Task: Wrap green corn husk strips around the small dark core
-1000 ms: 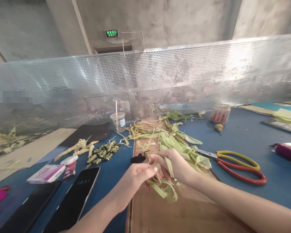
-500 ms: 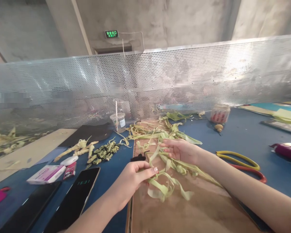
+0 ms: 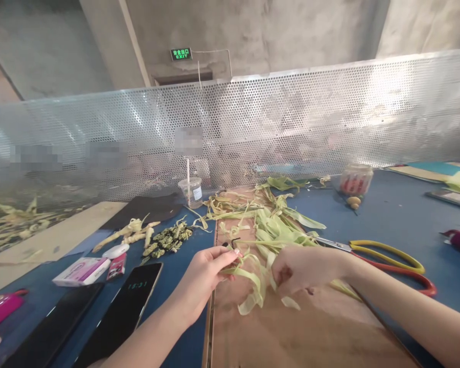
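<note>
My left hand [image 3: 213, 267] pinches a bunch of pale green corn husk strips [image 3: 255, 285] between thumb and fingers, above the brown board [image 3: 260, 332]. Curled ends hang to the right of the fingertips. My right hand [image 3: 304, 270] is closed, knuckles up, around one of these strips; a pale strip end shows below its fingers, which are partly hidden. Behind the right hand a pile of green husk leaves [image 3: 278, 227] covers the board. Scissors [image 3: 387, 255] with yellow and red handles lie just right of my right wrist, blades toward the pile.
Two dark phones [image 3: 118, 312] and a pink-white box [image 3: 81, 271] lie at left. Beyond them are dark green braided pieces [image 3: 167, 239] and pale husk figures [image 3: 132, 232]. A plastic cup [image 3: 190, 191] and a jar [image 3: 355, 179] stand before the perforated metal screen [image 3: 245, 128].
My right hand has come down and nearer from over the husk pile, its fingers closing on a strip. The scissors' blades are now visible. My left hand keeps its pinch.
</note>
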